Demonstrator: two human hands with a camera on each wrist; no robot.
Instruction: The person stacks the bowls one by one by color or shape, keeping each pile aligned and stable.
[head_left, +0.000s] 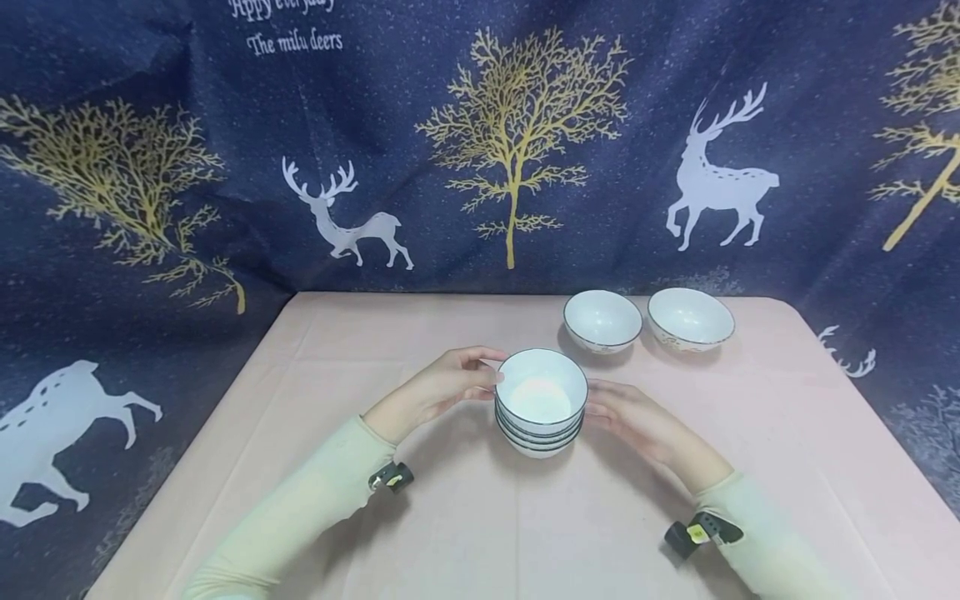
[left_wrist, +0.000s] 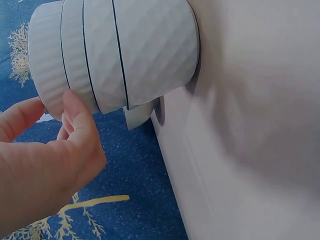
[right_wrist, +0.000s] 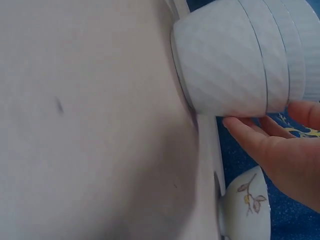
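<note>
A stack of several white bowls (head_left: pixel 536 451) with thin dark rims stands upright near the middle of the table. Its sides carry a raised, faceted pattern. My left hand (head_left: pixel 444 385) holds the top bowl (head_left: pixel 542 387) from the left; in the left wrist view its thumb and fingers lie on that bowl's wall near the rim. On the other side, my right hand (head_left: pixel 637 423) grips the stack, and the right wrist view has its fingers (right_wrist: pixel 245 135) against the lower bowls. Part of the right fingertips is hidden behind the stack in the head view.
Two more bowls stand apart at the back right: a plain-looking white bowl (head_left: pixel 603 318) and a bowl with a painted floral outside (head_left: pixel 690 317). A pale pink cloth (head_left: pixel 360 333) covers the table. Behind it hangs a dark blue curtain (head_left: pixel 465 208) printed with deer and trees.
</note>
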